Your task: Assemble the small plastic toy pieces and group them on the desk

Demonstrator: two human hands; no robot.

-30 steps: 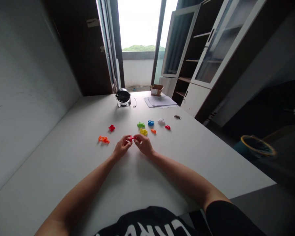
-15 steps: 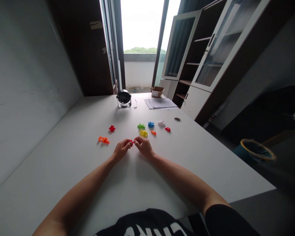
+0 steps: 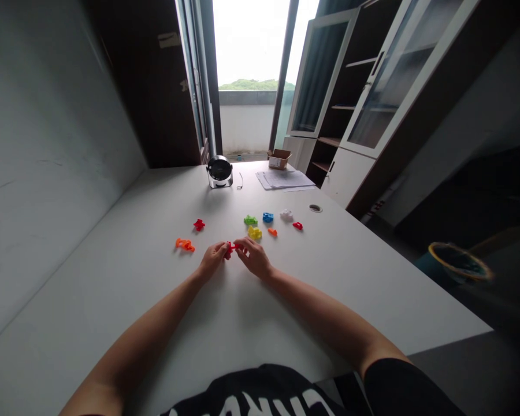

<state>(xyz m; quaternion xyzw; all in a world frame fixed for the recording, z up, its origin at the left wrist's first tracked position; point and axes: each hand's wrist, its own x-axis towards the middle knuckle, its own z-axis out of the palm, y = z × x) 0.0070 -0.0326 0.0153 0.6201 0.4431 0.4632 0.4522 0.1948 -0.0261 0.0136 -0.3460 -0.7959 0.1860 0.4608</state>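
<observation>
the left hand (image 3: 211, 259) and the right hand (image 3: 255, 257) meet over the middle of the white desk (image 3: 112, 300), and between them is a small red plastic piece (image 3: 230, 248). the fingers of both hands are pinched on this piece, one hand on each end, just above the desk surface. to do this step well, i think the grip should stay at the tips, light and even, because the piece is tiny and can slip. just beyond the right hand lies a yellow piece (image 3: 255, 233), further a green piece (image 3: 250, 220) and a blue piece (image 3: 267, 217). to the left, well apart, lies an orange piece (image 3: 184, 245). at the far edge stands a small desk fan (image 3: 220, 171)
</observation>
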